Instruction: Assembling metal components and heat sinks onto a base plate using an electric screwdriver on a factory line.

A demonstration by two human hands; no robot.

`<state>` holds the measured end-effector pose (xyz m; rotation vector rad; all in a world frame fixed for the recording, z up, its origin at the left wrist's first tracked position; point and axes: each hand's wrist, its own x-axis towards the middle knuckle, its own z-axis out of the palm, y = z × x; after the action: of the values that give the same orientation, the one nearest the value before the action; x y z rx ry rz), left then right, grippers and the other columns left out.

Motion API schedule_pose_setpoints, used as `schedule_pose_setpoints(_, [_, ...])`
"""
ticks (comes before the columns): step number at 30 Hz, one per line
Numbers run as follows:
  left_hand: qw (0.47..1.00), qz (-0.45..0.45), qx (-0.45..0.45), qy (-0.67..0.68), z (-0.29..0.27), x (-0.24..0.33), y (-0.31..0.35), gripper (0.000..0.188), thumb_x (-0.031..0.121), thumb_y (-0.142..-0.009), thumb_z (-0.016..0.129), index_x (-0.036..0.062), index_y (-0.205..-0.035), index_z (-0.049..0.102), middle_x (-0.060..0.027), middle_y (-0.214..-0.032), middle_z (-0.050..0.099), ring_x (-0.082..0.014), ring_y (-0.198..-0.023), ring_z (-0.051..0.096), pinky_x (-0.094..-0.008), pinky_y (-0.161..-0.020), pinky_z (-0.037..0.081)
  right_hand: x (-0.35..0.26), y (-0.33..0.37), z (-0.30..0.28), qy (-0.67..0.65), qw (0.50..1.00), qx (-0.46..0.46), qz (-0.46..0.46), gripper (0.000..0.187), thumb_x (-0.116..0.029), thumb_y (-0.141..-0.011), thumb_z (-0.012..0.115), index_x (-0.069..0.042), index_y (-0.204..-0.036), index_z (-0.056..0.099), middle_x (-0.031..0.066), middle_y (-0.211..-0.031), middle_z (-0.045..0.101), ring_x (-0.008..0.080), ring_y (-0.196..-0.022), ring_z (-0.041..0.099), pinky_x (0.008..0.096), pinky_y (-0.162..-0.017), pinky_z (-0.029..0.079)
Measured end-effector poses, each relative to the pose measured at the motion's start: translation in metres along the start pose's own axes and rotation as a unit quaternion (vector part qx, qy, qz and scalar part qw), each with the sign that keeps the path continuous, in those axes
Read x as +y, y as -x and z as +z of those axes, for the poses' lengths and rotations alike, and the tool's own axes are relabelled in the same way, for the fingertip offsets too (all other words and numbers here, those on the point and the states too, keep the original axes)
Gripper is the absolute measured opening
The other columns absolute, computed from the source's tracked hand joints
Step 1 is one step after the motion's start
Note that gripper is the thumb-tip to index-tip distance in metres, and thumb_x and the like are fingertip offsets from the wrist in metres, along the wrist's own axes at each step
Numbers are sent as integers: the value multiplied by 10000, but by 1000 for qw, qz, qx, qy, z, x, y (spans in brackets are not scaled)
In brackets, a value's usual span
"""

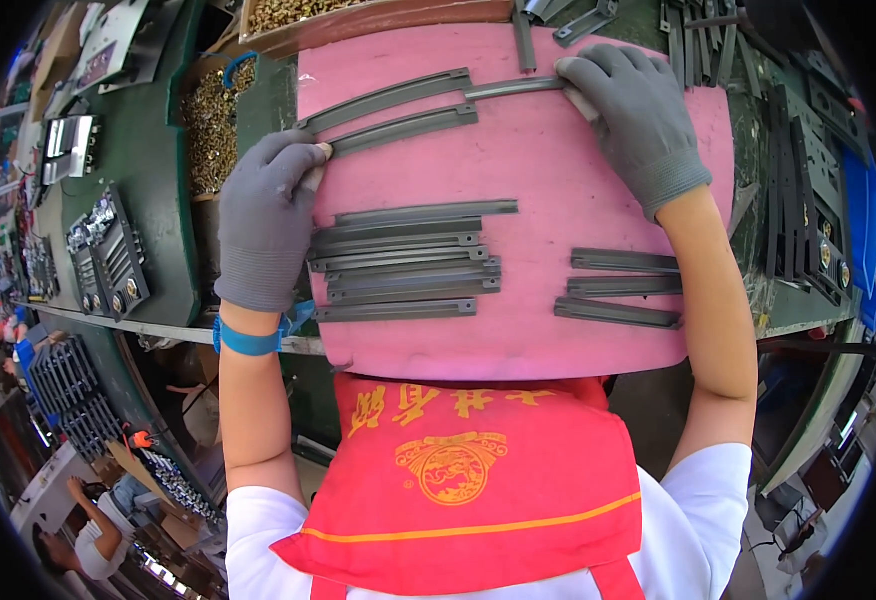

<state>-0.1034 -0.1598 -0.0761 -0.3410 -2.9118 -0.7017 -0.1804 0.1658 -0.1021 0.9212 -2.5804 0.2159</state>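
My left hand (270, 215), in a grey knit glove, is closed with thumb and fingers at the left end of a dark grey metal rail (403, 128). A second such rail (388, 98) lies just beyond it, its left end by my fingertips. My right hand (638, 120), gloved alike, pinches the right end of a narrow metal strip (515, 87); that strip's left end meets the two rails. Nearer me on the pink mat (528, 345) lie a stack of several rails (403, 265) and, to the right, a group of 3 shorter rails (625, 287).
Small brass-coloured parts fill a bin (220, 125) at the left and a tray (288, 12) at the far edge. More metal bars (698, 45) lie at the far right, with long dark brackets (803, 190) beside the mat. Finished-looking metal assemblies (108, 255) stand on the green bench. A person (98, 525) sits at lower left.
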Motion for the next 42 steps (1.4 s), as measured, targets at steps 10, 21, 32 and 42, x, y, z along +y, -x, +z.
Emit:
schedule_pose_setpoints(10, [999,-29,33,20,0,-11,1,132,26,-846,649,29,-973,686,-120,-1030,663,-298,-941,650,-347,-817,517,-1,36,-26,60,994,-88,23,217,-106,-832,564,-139,-1042,604,45,-942,602,254,-939,598,397,-875,440])
schedule_pose_setpoints(21, [992,-37,-16,-118,-28,53,15,238,-7,-818,575,55,-1033,656,-124,-1055,643,-303,-954,632,-378,-826,501,-8,53,-85,-316,930,-96,163,159,-87,-885,630,-34,-1030,668,129,-960,638,303,-916,619,367,-816,487])
schedule_pose_setpoints(32, [927,358,-108,-14,117,191,16,310,175,-830,590,33,-1094,669,-102,-1198,618,-281,-1164,556,-449,-1073,382,-58,165,-130,-188,873,-182,411,196,-54,-860,646,-35,-1054,670,144,-909,621,329,-829,612,375,-713,482])
schedule_pose_setpoints(42, [932,298,-168,116,77,179,20,380,198,-858,588,6,-1185,604,-125,-1257,580,-304,-1210,535,-467,-1105,355,-60,143,-132,-496,772,-163,361,220,-111,-941,602,-4,-1123,665,176,-957,694,290,-901,695,339,-795,533])
